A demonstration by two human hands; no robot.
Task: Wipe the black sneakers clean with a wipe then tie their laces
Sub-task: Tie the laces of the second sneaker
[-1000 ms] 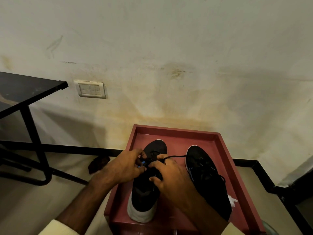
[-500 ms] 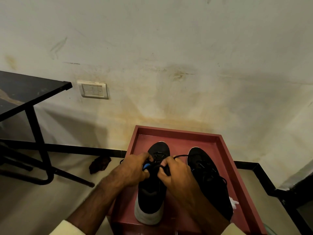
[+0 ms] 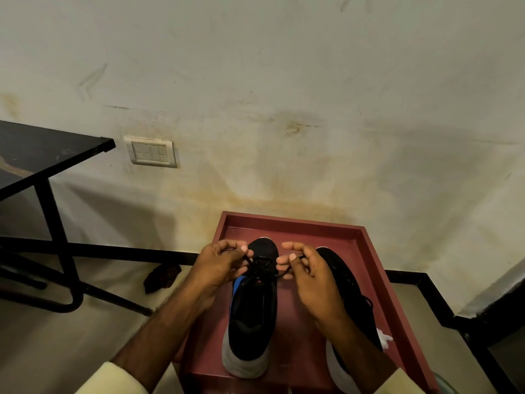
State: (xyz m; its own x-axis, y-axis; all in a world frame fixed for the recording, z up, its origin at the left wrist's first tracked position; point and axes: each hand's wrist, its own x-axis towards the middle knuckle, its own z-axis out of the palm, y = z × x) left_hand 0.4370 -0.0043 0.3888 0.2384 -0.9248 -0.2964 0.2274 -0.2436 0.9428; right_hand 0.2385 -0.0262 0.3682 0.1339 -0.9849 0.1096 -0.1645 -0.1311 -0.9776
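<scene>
Two black sneakers stand toes-away on a red tray-like stand [image 3: 292, 223]. The left sneaker [image 3: 254, 317] has a white heel and a blue side patch. My left hand [image 3: 220, 265] pinches one black lace end beside its laces [image 3: 262, 265]. My right hand [image 3: 309, 280] pinches the other lace end on the opposite side. The right sneaker [image 3: 350, 294] lies partly hidden under my right forearm. A crumpled white wipe [image 3: 384, 338] sits by that sneaker's right side.
A stained wall rises right behind the stand, with a switch plate [image 3: 152, 152]. A black table [image 3: 42, 155] on metal legs stands at the left. A dark brown scrap [image 3: 162, 277] lies on the floor by the black skirting.
My hands were bunched together over the left sneaker's laces; now they have drawn apart to either side, each pulling a lace end.
</scene>
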